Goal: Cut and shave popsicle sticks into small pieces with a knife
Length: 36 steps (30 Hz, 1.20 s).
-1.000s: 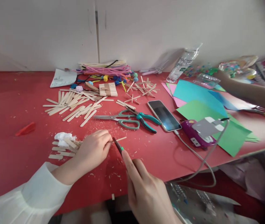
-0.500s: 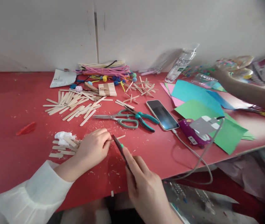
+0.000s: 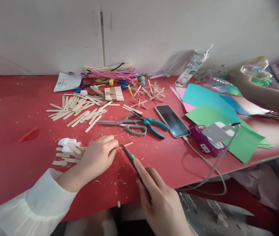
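Note:
My left hand (image 3: 99, 153) is closed in a pinch around a thin wooden craft stick (image 3: 127, 144), its far end sticking out to the right. In my right hand (image 3: 162, 198) is a dark utility knife with a green slider (image 3: 129, 156), its tip against or just beside the stick near my left fingertips; actual contact cannot be made out. Pale shavings lie scattered on the red table (image 3: 18, 108) around both hands. Left of my left wrist are several cut sticks (image 3: 60, 163) and a crumpled white tissue (image 3: 68, 144).
Scissors (image 3: 135, 129) and pliers (image 3: 155, 127) lie beyond my hands, near a phone (image 3: 172, 120) with a cable. Loose craft sticks (image 3: 76, 106) are piled at back left. Coloured paper (image 3: 245, 147) and a purple power adapter (image 3: 205, 141) sit right. Another person's arm (image 3: 259, 98) reaches in.
My right hand and the knife have shifted slightly right and down along the stick. The left hand stays almost still. At the far right, the other person's arm has moved a little.

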Motion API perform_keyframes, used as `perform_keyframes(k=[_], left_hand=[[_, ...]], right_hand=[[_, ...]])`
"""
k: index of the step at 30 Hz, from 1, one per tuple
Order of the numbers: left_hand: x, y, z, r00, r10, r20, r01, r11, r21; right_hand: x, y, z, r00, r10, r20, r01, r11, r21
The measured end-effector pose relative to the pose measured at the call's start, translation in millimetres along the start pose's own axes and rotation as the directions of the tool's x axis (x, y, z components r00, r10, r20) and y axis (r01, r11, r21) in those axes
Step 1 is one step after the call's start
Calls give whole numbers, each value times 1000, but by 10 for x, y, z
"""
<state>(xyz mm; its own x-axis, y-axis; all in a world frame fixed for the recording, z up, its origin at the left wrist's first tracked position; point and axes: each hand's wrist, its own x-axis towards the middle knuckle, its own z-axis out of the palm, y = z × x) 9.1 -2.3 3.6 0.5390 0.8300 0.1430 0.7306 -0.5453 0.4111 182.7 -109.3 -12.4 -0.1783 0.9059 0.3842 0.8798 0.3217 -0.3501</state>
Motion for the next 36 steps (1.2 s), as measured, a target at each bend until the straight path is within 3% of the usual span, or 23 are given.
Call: perform_keyframes(k=[36], left_hand=[[-5,-17,30,999,-6,-33,7,1000,31]], right_hand=[[-25,-15,-23,1000,-14,-7,13,999,-53]])
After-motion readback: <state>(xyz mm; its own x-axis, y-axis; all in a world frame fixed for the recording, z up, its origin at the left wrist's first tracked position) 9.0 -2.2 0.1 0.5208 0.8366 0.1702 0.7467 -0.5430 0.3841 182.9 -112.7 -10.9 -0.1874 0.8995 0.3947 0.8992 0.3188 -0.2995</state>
